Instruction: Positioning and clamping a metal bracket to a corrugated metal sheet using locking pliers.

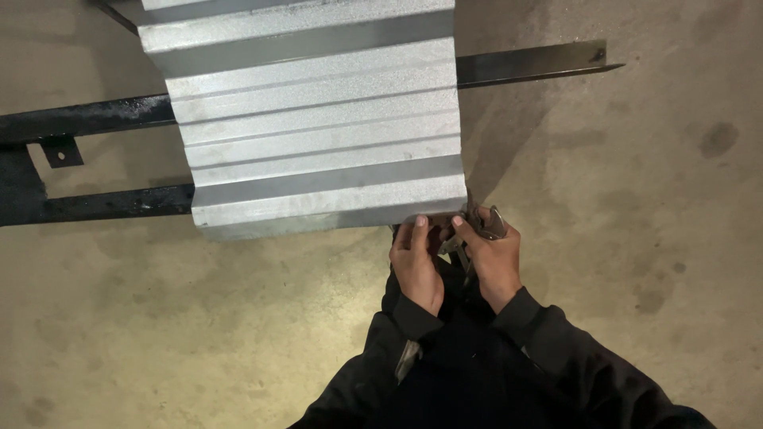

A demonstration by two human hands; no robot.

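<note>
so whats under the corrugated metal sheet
Two black steel bars run under the corrugated sheet, sticking out at both sides over the concrete floor. Their middle stretch is covered. Both hands work at its near corner.

No packages, no labels, no signs, no screens anywhere in view

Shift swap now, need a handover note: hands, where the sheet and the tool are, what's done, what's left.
Left hand: fingers on the near corner edge of the ribbed metal sheet, steadying it.
Right hand: closed on a metal hand tool, apparently clamping pliers, at that same corner.
The sheet lies across a black steel frame on the concrete floor.
Done: sheet laid on frame, tool brought to the corner.
Left: whether the tool grips the edge yet is hidden; check before letting go.
</note>
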